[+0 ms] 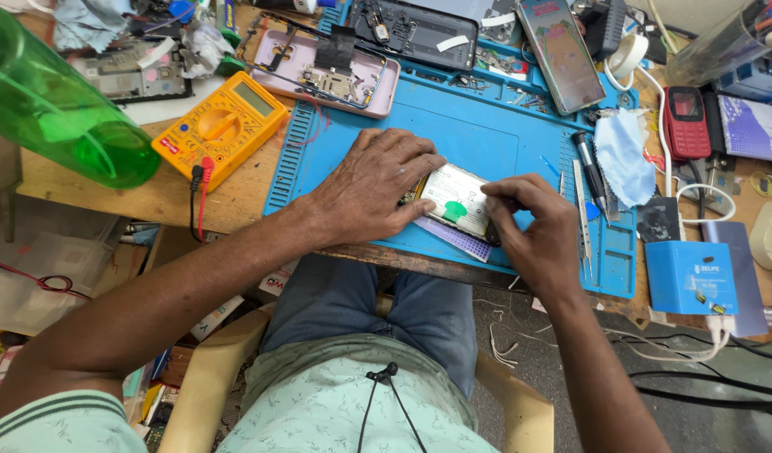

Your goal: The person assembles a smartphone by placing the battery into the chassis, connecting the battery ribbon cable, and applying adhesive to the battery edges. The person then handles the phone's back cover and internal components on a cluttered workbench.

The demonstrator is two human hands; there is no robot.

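Nearest me, both forearms are reaching up from the lap onto the blue work mat (478, 134). I am seeing the left hand (371, 189) lying flat, fingers spread and pressing on the opened phone (454, 201) at the mat's near edge, while the right hand (532, 222) is curling its fingers at the phone's right side, possibly pinching something small that I cannot make out. Just right, a screwdriver (589, 164) is lying on the mat. Farther left, a yellow multimeter (222, 126) is sitting on the wooden bench.

opened phone (454, 201) edges hidden under both hands
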